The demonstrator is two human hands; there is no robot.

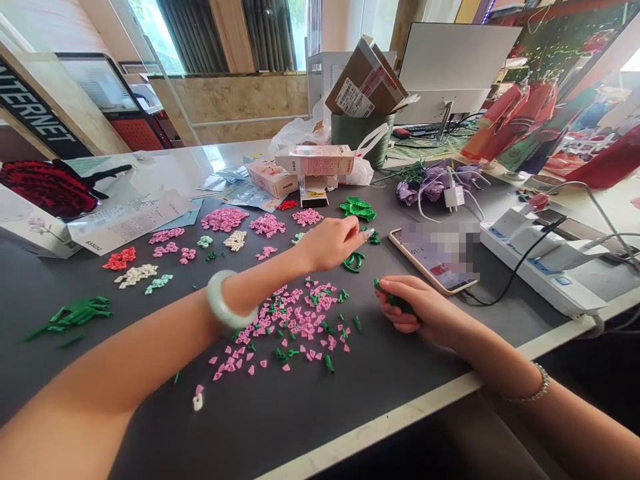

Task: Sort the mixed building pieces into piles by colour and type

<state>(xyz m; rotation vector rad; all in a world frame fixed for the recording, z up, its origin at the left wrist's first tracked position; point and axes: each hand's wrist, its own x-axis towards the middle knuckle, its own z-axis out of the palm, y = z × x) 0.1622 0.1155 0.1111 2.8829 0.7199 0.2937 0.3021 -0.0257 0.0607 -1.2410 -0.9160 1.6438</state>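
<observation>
Phone taken as landmark. Right hand lies just on the phone's near side, fingers curled around green pieces. Left hand is left of the phone, fingertips at a small green pile just beside its far-left corner; cannot tell whether they pinch a piece. Curved green pieces lie between pile and loose pink pieces, farther left of the phone.

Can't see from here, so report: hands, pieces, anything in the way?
Left hand at small green pile, grasp unclear. Right hand holding green pieces. Pink pieces lying loose. Phone close beside right hand.
</observation>
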